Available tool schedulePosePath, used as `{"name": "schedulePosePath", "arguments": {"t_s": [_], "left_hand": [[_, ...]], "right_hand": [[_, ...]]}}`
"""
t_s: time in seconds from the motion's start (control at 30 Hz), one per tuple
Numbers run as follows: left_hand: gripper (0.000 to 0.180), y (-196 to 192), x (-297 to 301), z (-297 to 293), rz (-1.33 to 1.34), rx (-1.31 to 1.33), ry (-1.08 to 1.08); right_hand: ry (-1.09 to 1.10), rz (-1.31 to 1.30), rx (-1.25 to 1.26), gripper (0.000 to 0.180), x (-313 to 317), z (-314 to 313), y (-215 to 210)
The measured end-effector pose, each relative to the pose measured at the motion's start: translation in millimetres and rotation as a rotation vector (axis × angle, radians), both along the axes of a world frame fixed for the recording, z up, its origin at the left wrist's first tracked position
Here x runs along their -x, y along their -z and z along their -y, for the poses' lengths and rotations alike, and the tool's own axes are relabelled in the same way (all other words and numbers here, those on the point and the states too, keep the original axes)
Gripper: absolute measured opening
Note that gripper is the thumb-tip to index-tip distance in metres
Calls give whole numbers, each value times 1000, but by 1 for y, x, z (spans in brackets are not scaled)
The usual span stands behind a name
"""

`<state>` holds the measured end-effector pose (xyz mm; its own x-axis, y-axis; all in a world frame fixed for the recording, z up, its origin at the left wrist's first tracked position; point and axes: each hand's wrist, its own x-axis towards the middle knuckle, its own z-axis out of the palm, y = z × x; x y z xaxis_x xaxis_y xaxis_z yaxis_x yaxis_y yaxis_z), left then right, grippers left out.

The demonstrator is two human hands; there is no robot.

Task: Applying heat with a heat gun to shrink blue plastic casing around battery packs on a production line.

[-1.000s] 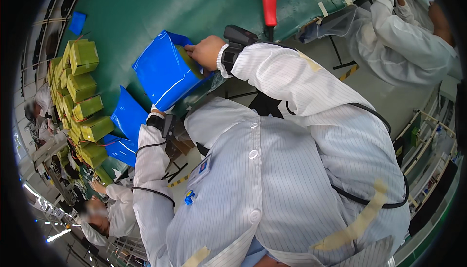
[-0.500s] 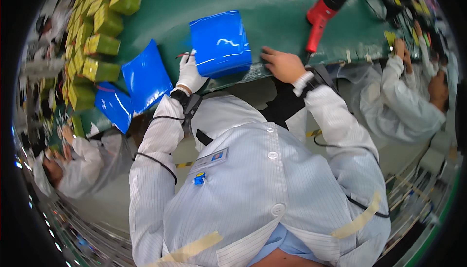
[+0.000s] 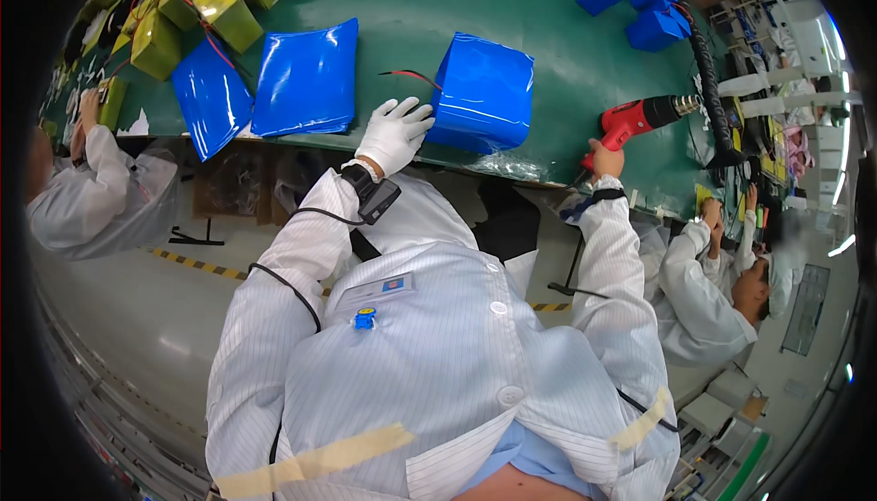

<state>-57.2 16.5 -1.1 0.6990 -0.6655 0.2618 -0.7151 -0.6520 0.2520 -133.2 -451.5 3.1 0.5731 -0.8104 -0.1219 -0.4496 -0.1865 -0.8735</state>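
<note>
My right hand (image 3: pixel 607 162) is closed around the handle of a red and black heat gun (image 3: pixel 630 119), whose metal nozzle points right. On the bench a block in glossy blue film (image 3: pixel 484 90) stands in front of me, with thin red and black wires (image 3: pixel 413 73) coming out at its left side. My left hand (image 3: pixel 395 136), in a white glove, is at the block's lower left with its fingers stretched out. Its fingertips reach the block's edge; whether they press on it I cannot tell.
Flat blue film sleeves (image 3: pixel 306 76) lie to the left, beside several yellow-green blocks with wires (image 3: pixel 228 15). Several blue-wrapped blocks (image 3: pixel 653 26) stand at the far right, near a thick black hose (image 3: pixel 703 72). Co-workers sit at left (image 3: pixel 100 190) and right (image 3: pixel 699 300).
My right hand has left the block's right side and taken hold of the heat gun. My left fingers, bent by the block and wires before, are now stretched out. The view has shifted.
</note>
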Motion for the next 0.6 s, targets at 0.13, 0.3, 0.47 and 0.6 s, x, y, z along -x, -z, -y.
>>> {"name": "schedulePosePath", "arguments": {"t_s": [0.13,0.3,0.47,0.6], "left_hand": [[34,13,2,-5,33,21,-12],[38,9,-4,-6,23,41,35],[31,0,-6,-3,-6,59,36],[30,-5,-7,2,63,110,64]], "right_hand": [[-65,43,-254,36,-1,-12,-42],[-573,384,-668,56,79,-54,-173],[-399,138,-303,36,134,-118,-211],[-591,486,-551,50,182,-119,-214]]}}
